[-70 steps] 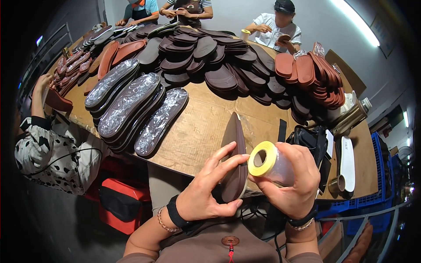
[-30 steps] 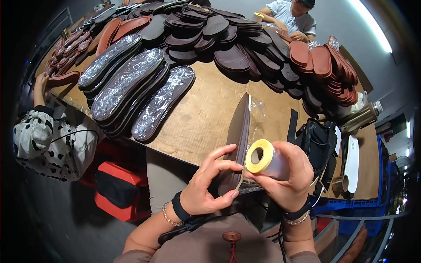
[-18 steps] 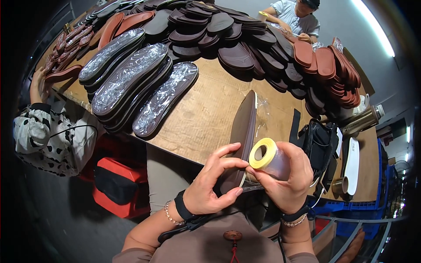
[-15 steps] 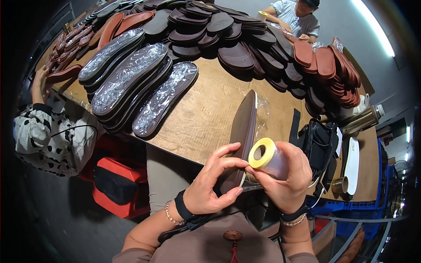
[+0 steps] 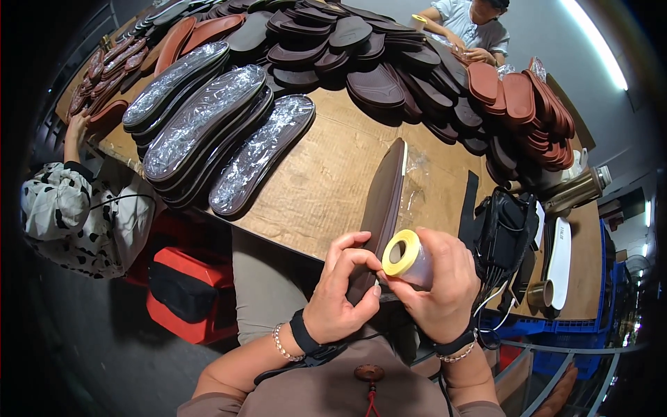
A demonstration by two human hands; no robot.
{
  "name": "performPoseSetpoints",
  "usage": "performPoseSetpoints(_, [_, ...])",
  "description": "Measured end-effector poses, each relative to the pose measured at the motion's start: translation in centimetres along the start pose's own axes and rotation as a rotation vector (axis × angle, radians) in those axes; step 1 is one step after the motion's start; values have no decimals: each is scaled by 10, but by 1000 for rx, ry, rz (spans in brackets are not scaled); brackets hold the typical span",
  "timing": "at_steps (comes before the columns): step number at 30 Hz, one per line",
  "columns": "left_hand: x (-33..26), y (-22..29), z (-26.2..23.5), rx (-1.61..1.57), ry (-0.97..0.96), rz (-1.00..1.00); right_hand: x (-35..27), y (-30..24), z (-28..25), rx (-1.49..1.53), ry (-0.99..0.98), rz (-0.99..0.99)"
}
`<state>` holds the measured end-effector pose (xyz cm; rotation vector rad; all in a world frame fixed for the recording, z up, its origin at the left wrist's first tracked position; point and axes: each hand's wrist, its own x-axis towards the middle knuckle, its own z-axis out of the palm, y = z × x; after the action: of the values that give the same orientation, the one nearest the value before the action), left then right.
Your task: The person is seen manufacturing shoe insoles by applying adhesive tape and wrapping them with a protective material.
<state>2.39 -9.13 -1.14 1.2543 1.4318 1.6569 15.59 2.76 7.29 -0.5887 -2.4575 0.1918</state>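
Observation:
A dark brown shoe sole [image 5: 382,191] stands tilted on its long edge before me, its far end resting on the table. My left hand [image 5: 340,292] curls round its near end, fingers bent and thumb on the near side; the index fingertip meets the roll's edge. My right hand [image 5: 445,288] grips a roll of clear film [image 5: 417,267] with a yellow core end facing left, close against the sole. Clear film [image 5: 418,181] shows along the sole's right side. The sole's near end is partly hidden by my fingers.
Film-wrapped soles [image 5: 208,125] lie stacked at left. Piles of dark soles [image 5: 375,90] and reddish-brown soles [image 5: 517,97] line the far side. A black bag [image 5: 501,226], metal flask [image 5: 577,191] and tape roll [image 5: 540,293] sit at right. Co-workers sit at left [image 5: 87,215] and far side [image 5: 472,35].
My right hand and the film roll have shifted slightly left and down. My left fingers have bent more and drawn nearer the roll. The left co-worker's hand has shifted.

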Motion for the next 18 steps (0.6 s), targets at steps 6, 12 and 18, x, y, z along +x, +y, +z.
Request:
performPoseSetpoints(6, [5,9,7,173,92,101,-2,5,1,-30,-56,-25])
performPoseSetpoints(12, [21,14,-7,243,-9,-86,0,9,-5,62,-140,-17])
performPoseSetpoints(18, [30,0,-6,226,-124,5,10,25,-9,169,-165,-145])
